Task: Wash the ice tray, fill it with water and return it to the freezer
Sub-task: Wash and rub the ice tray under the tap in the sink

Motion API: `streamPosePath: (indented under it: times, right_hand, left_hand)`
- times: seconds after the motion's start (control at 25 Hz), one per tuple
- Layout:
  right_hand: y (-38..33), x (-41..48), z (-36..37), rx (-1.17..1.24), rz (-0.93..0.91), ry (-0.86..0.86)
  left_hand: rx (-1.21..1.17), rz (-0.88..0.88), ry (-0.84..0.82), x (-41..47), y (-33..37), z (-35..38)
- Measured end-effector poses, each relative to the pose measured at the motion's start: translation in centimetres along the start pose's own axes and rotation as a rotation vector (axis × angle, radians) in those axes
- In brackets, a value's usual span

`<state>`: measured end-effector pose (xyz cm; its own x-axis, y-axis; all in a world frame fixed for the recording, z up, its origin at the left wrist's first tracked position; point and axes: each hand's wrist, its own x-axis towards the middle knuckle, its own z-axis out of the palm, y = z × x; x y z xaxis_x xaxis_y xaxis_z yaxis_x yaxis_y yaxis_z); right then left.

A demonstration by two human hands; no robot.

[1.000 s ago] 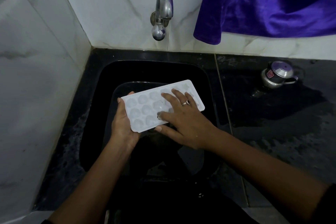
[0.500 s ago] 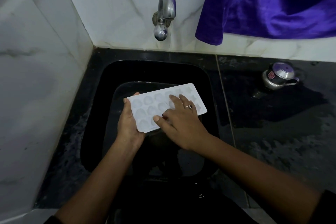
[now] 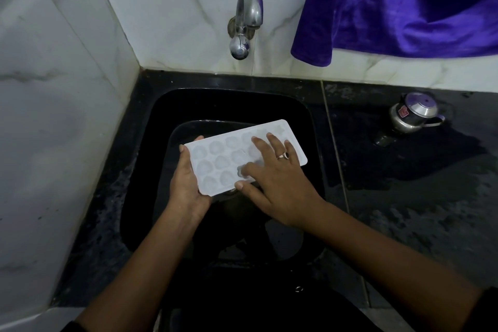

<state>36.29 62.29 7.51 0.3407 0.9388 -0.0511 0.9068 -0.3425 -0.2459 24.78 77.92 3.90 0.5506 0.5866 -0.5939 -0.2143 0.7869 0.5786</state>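
Head view:
Tray: ice tray (image 3: 215, 162) over the sink (image 3: 151, 170), long axis from 8 to 2 o'clock.
Left grip: my left hand (image 3: 186, 183) clasps its 8 o'clock end.
Right grip: my right hand (image 3: 277, 186) lies flat and unclosed on its 2 o'clock half.
Tap: tap (image 3: 246, 19) at 12, no water seen.

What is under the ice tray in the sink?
Beneath the white ice tray, the black sink holds a dark basin-like vessel. The tray and both hands hide its contents and the drain.
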Motion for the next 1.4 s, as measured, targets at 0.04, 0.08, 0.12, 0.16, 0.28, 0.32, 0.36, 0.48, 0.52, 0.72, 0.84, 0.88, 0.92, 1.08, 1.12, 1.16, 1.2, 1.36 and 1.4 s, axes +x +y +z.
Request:
streamPosePath:
  times: [0.04,0.08,0.12,0.16,0.28,0.32,0.36,0.48,0.52,0.72,0.84,0.88,0.92,1.08,1.12,1.16,1.2,1.36,1.4]
  right_hand:
    - [-0.1,0.1,0.0,0.012,0.012,0.0]
    - [-0.2,0.1,0.0,0.007,-0.003,-0.006]
    - [-0.1,0.0,0.1,-0.009,-0.031,-0.014]
    - [0.1,-0.2,0.0,-0.02,-0.051,-0.017]
    - [0.1,-0.2,-0.6,0.033,-0.013,0.029]
    - [-0.4,-0.1,-0.8,0.05,-0.019,0.044]
    - [-0.9,0.0,-0.7,0.051,-0.054,0.044]
    - [-1.7,0.3,-0.2,0.003,-0.13,0.014]
    - [-1.7,0.5,-0.2,0.005,-0.108,0.022]
    - [-1.2,0.5,-0.1,-0.046,-0.165,0.004]
    - [-1.0,0.8,-0.7,-0.027,-0.117,0.011]
    - [-1.2,0.8,-0.7,-0.023,-0.107,0.008]
    - [-1.4,0.8,-0.5,-0.033,-0.122,-0.001]
    - [-0.7,0.8,-0.6,-0.067,-0.188,-0.028]
    - [-0.5,0.9,-0.7,-0.061,-0.173,-0.023]
    - [-0.4,0.9,-0.7,-0.063,-0.161,-0.02]
    - [-0.5,0.8,-0.5,-0.072,-0.158,-0.02]
    - [-0.7,0.5,-0.3,-0.072,-0.153,-0.009]
    - [-0.9,0.6,-0.3,-0.056,-0.131,-0.001]
  left_hand:
    - [0.001,0.001,-0.002,0.0,-0.2,0.0]
    - [-0.004,0.002,-0.003,0.0,-0.2,0.0]
    - [-0.009,0.001,-0.001,-0.1,-0.1,0.1]
    - [-0.015,0.002,-0.002,-0.1,0.1,0.2]
    - [-0.024,0.011,-0.009,-0.2,0.3,0.6]
    - [-0.022,0.014,-0.014,-0.1,0.2,0.8]
    - [-0.022,0.007,-0.017,-0.1,0.0,1.0]
    - [-0.019,-0.029,-0.051,0.1,-0.1,1.3]
    - [-0.025,-0.039,-0.057,0.1,-0.1,1.4]
    - [-0.027,-0.031,-0.064,0.6,0.1,1.1]
    - [-0.023,-0.043,-0.052,0.9,-0.3,1.0]
    - [-0.021,-0.054,-0.06,1.2,-0.4,0.9]
    - [-0.023,-0.069,-0.065,1.4,-0.5,0.8]
    - [-0.03,-0.101,-0.055,2.2,-0.9,-0.3]
    - [-0.036,-0.101,-0.065,2.1,-0.9,-0.3]
    - [-0.04,-0.094,-0.07,1.9,-0.9,-0.2]
    - [-0.037,-0.076,-0.062,1.7,-0.7,-0.1]
    - [-0.005,-0.041,-0.038,1.3,-0.6,0.0]
    - [-0.007,-0.054,-0.041,1.1,-0.6,0.3]
